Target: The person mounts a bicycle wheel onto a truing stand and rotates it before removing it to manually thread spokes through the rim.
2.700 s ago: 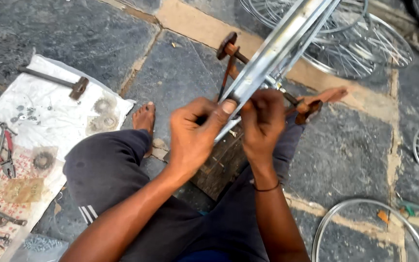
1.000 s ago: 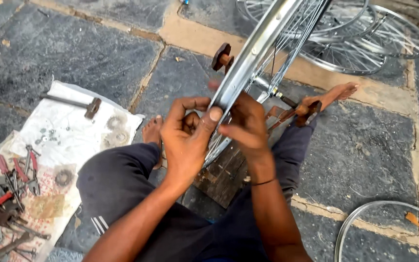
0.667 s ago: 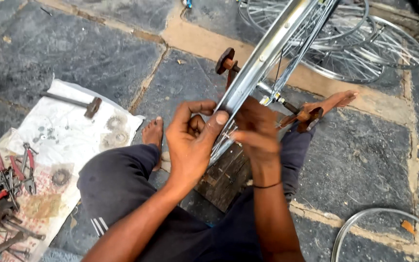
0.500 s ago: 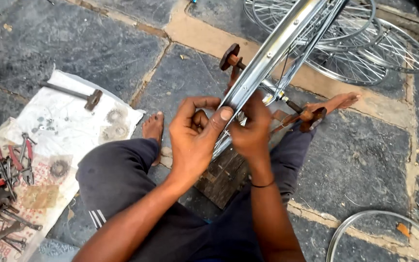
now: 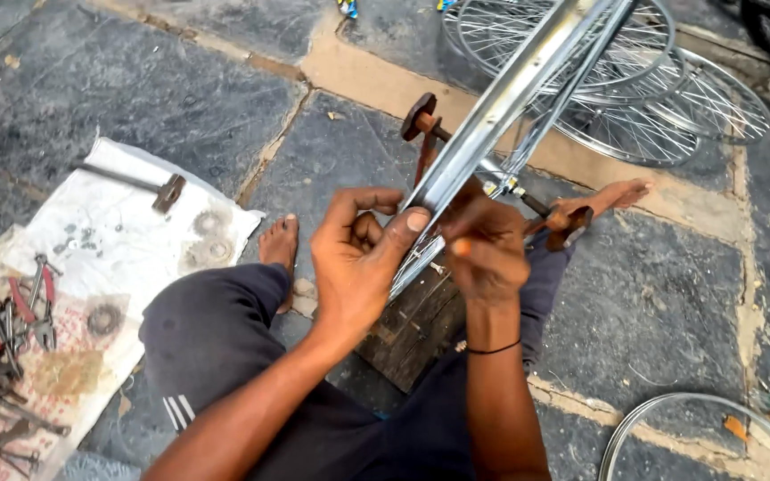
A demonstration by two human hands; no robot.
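A shiny bicycle wheel rim [image 5: 517, 85] with thin spokes stands edge-on before me, held in a rusty truing stand [image 5: 424, 134]. My left hand [image 5: 360, 258] grips the near part of the rim, thumb pressed on its outer face. On the rim's other side, my right hand [image 5: 485, 249] is closed around the rim and spokes; whether it holds a small tool is hidden. I sit on the stone floor with a wooden block [image 5: 416, 325] between my legs, and my bare foot [image 5: 278, 245] rests to the left.
A white cloth [image 5: 109, 258] at the left carries a hammer [image 5: 149, 185], sprockets, pliers [image 5: 33, 298] and other rusty tools. Several spoked wheels [image 5: 661, 107] lie at the top right. Another rim [image 5: 670, 428] lies at the bottom right.
The rim has shifted slightly in my hands as my fingers reworked their grip. My right hand has moved a little lower along it.
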